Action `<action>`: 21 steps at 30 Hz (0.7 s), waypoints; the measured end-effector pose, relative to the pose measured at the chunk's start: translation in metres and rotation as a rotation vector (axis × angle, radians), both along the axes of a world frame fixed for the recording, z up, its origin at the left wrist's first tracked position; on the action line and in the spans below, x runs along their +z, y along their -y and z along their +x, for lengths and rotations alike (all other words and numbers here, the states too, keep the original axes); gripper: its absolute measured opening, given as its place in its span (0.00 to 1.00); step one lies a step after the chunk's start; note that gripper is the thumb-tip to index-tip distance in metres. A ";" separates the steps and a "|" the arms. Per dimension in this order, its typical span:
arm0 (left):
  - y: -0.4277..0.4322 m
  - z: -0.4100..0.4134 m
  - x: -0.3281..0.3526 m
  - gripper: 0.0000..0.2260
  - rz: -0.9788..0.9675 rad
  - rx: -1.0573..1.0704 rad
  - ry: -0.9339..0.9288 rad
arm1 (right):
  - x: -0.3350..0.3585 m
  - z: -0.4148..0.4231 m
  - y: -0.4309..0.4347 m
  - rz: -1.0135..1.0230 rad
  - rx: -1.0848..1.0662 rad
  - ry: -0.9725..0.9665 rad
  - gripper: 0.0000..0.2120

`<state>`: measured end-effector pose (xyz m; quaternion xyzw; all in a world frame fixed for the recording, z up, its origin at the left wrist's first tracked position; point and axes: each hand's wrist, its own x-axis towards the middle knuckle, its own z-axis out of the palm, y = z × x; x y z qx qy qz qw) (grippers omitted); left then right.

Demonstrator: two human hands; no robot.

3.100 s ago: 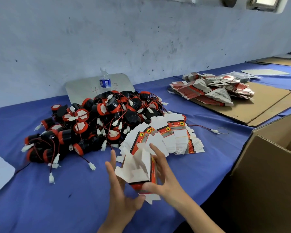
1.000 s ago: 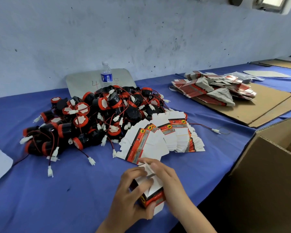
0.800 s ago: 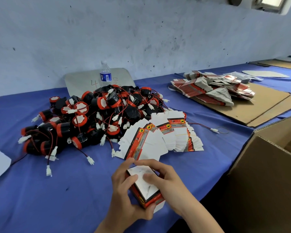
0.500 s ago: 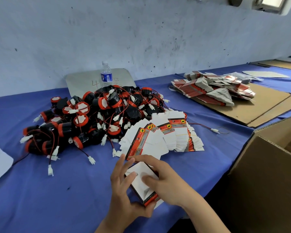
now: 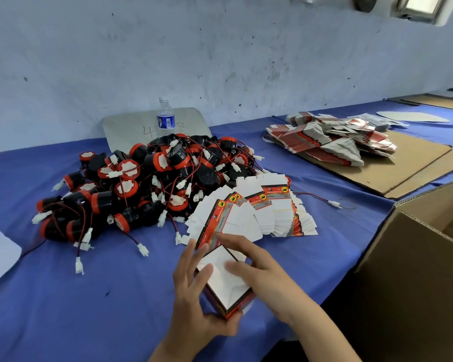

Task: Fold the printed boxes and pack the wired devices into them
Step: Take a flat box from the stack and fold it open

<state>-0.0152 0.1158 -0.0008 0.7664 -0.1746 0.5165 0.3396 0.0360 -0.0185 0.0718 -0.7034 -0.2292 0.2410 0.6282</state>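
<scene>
A small printed box (image 5: 224,284), red and black outside with white flaps facing up, sits between my hands near the table's front edge. My left hand (image 5: 196,304) holds it from the left and below, thumb under its near corner, fingers along its side. My right hand (image 5: 256,270) lies over the box's right side, with fingers pressing on the white flaps. Behind it a fanned stack of flat printed boxes (image 5: 256,212) lies on the blue cloth. Further left is a heap of black and red wired devices (image 5: 147,184) with white connectors.
A big open cardboard carton (image 5: 419,267) stands at the right edge. A second pile of flat boxes (image 5: 330,139) lies on cardboard sheets (image 5: 392,173) at the back right. A water bottle (image 5: 165,117) stands by the wall. A loose wire with connector (image 5: 324,201) lies on the cloth.
The opened box blank has been formed into a box and lowered toward the table. Its white flaps have been folded down flat, and my right fingers now press on them.
</scene>
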 end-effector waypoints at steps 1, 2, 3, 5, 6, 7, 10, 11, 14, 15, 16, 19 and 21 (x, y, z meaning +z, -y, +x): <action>0.000 0.001 0.000 0.30 -0.010 0.015 0.007 | -0.002 0.001 0.001 0.015 -0.043 -0.081 0.19; 0.000 0.002 -0.001 0.29 -0.030 0.018 0.007 | -0.004 0.003 0.003 0.022 -0.059 -0.159 0.20; 0.000 0.003 -0.002 0.30 -0.047 0.015 0.014 | -0.006 0.005 0.006 0.044 -0.048 -0.238 0.23; -0.002 0.005 -0.006 0.34 -0.047 0.009 0.024 | -0.008 0.009 0.011 0.147 -0.001 -0.384 0.28; -0.003 0.006 -0.008 0.40 -0.035 0.003 0.010 | -0.008 0.012 0.013 0.214 0.019 -0.455 0.30; -0.003 0.007 -0.010 0.43 -0.024 -0.002 -0.007 | -0.009 0.014 0.016 0.282 0.041 -0.526 0.32; -0.003 0.008 -0.010 0.38 -0.014 -0.011 -0.047 | -0.005 0.017 0.018 0.383 0.152 -0.626 0.35; -0.003 0.008 -0.010 0.36 -0.003 -0.009 -0.060 | -0.003 0.017 0.018 0.354 0.203 -0.599 0.35; -0.004 0.007 -0.011 0.35 0.028 0.019 -0.112 | 0.005 0.022 0.018 0.233 0.261 -0.452 0.33; -0.004 0.007 -0.012 0.35 0.024 0.036 -0.139 | 0.007 0.024 0.019 0.210 0.271 -0.423 0.34; -0.004 0.006 -0.012 0.35 0.011 0.055 -0.176 | 0.010 0.025 0.020 0.196 0.287 -0.394 0.35; -0.005 0.006 -0.015 0.37 0.046 0.132 -0.316 | 0.020 0.026 0.021 0.110 0.295 -0.235 0.40; -0.006 0.006 -0.022 0.37 0.190 0.203 -0.414 | 0.023 0.025 0.018 -0.033 0.254 0.018 0.42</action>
